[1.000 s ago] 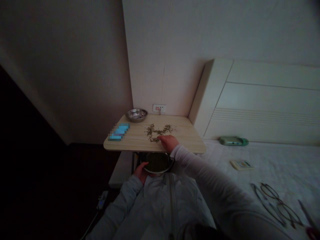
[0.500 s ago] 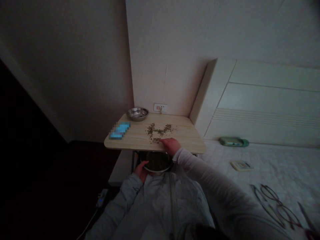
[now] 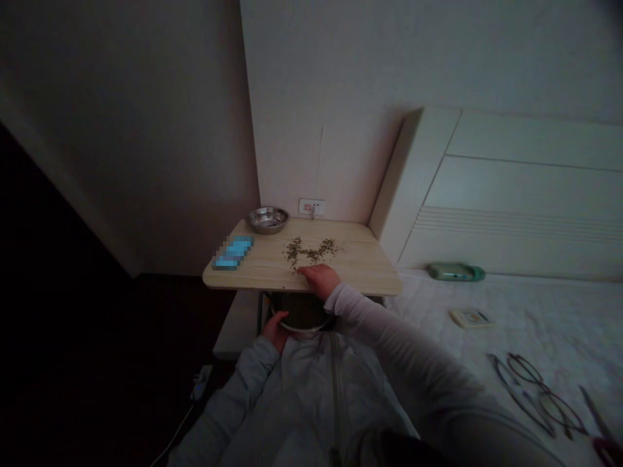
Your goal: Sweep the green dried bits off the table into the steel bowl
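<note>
My left hand [image 3: 277,329] grips the rim of a metal bowl [image 3: 306,329] held just below the table's front edge, thumb over the rim. The bowl holds a dark mass of what look like small grains. My right hand [image 3: 320,280] rests on the light wooden table [image 3: 253,269] by its front edge, fingers stretched to the left and low on the surface. Just beyond those fingertips, small greenish-brown grains [image 3: 311,253] lie scattered in loose patches. My palm and the tabletop under it are hidden.
A second metal bowl [image 3: 267,221] stands at the table's back left, behind a blurred-out blue rectangle [image 3: 233,252]. On the bed [image 3: 418,311] to the right lie a green bottle [image 3: 455,272], a small pale box [image 3: 471,318], glasses [image 3: 540,387] and scissors [image 3: 596,412]. A wall socket [image 3: 311,207] is behind.
My right hand has shifted slightly left along the table's front. The small cluster of grains by its fingertips no longer shows there. My left hand still holds the bowl in place.
</note>
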{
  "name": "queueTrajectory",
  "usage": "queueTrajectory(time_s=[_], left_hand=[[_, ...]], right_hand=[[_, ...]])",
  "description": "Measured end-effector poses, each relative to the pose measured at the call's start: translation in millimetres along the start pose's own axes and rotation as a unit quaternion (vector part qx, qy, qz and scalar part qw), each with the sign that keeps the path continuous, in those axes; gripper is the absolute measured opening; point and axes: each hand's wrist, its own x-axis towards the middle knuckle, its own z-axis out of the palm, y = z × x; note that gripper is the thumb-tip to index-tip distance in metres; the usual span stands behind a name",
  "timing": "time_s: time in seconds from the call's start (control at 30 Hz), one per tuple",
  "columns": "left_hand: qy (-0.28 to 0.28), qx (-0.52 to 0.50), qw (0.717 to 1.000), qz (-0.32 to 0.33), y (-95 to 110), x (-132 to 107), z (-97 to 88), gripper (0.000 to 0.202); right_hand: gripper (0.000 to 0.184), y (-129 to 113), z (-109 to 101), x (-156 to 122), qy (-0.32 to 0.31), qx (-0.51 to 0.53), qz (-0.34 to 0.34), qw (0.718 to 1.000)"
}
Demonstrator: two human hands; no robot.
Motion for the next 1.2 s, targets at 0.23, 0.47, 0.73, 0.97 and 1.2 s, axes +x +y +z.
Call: queueTrajectory(time_s=[0.23,0.47,0.73,0.97,1.2], left_hand=[[0.023,-0.054,0.998,0.032,2,6,-5.7,0.033],[0.033,-0.045,0.998,0.037,0,6,-4.7,0.022],[0.025,-0.031,0.999,0.023,0,6,-2.7,0.022],[0.022,-0.017,0.999,0.023,0,6,-4.8,0.024],[0.009,-0.021,0.999,0.024,1,2,-0.2,0.027]], right_hand=[[0.031,-9,3,-5,0.008,0.011,-0.074,0.997],[0.033,8,-1,-5,0.033,0.005,0.019,0.999],[0.032,17,5,-6,0.008,-0.002,0.053,0.999],[0.034,13,9,-4,0.007,0.002,0.03,1.0],[0.031,17,11,-15,0.008,0.012,0.002,1.0]])
